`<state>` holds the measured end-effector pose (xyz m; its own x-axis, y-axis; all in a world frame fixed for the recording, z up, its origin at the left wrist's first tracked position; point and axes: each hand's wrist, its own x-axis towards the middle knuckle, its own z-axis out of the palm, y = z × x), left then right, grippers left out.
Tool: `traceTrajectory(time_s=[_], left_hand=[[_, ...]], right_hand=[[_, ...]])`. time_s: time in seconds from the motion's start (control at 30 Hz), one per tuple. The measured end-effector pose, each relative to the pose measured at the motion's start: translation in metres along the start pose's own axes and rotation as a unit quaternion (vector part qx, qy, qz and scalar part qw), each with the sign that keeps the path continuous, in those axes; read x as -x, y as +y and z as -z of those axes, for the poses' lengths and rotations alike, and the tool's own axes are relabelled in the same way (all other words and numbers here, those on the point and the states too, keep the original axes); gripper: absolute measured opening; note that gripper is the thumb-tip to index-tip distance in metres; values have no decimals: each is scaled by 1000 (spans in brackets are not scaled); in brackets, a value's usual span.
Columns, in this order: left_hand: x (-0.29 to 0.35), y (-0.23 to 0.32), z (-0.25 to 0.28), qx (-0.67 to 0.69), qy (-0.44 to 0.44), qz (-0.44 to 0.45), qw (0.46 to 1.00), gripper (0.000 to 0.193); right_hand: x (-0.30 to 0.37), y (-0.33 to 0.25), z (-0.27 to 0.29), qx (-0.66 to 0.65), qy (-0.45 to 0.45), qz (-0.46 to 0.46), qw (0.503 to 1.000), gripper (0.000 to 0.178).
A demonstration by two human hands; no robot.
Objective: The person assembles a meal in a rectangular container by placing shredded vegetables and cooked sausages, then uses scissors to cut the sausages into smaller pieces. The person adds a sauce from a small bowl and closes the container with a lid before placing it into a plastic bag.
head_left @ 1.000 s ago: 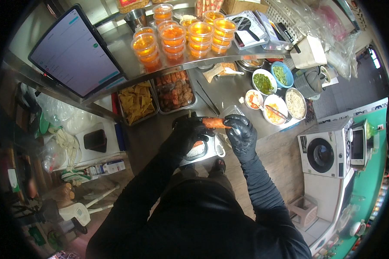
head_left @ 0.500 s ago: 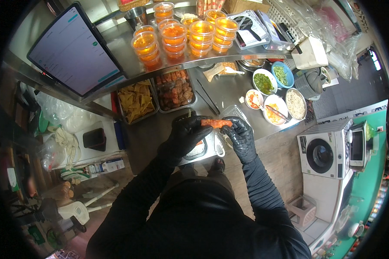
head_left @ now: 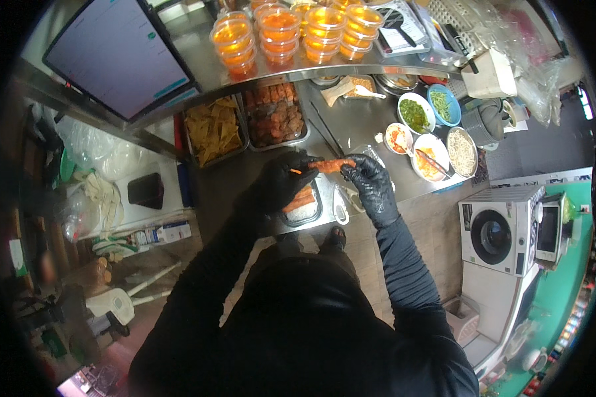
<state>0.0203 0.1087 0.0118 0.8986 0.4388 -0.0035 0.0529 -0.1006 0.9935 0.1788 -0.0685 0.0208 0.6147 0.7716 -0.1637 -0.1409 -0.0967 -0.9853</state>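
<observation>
Both my hands wear black gloves and hold a reddish sausage level above the counter. My left hand is closed on its left end; a small orange bit shows at those fingers. The fingers of my right hand pinch the right end. Below, partly behind my left hand, a black-rimmed container holds something white with reddish sausage pieces on it. A white loop-shaped handle lies to its right. Beneath my right hand is a clear plastic box, partly covered.
Ahead stand a tray of grilled meat, a tray of yellowish crisp pieces and black tongs. Bowls of chopped greens, orange shreds and noodles are at right. Orange sauce cups stack on the shelf.
The view has shifted, so the counter sits differently in the picture. The sausage now tilts slightly up to the right, and more of the container below shows beside my left hand.
</observation>
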Motion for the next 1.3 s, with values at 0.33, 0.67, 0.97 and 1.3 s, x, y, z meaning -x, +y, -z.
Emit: traceTrajectory(time_s=[0.33, 0.67, 0.97, 1.3], left_hand=[[102, -169, -27, 21, 75, 203, 976, 32], [121, -185, -44, -28, 138, 227, 964, 34], [113, -192, -37, -229, 186, -31, 955, 48], [109, -170, -26, -112, 177, 64, 976, 54]], right_hand=[[18, 165, -8, -19, -112, -193, 975, 29], [25, 214, -21, 212, -50, -18, 976, 23], [23, 224, -20, 90, -31, -83, 992, 17], [28, 183, 6, -22, -100, -197, 975, 24]])
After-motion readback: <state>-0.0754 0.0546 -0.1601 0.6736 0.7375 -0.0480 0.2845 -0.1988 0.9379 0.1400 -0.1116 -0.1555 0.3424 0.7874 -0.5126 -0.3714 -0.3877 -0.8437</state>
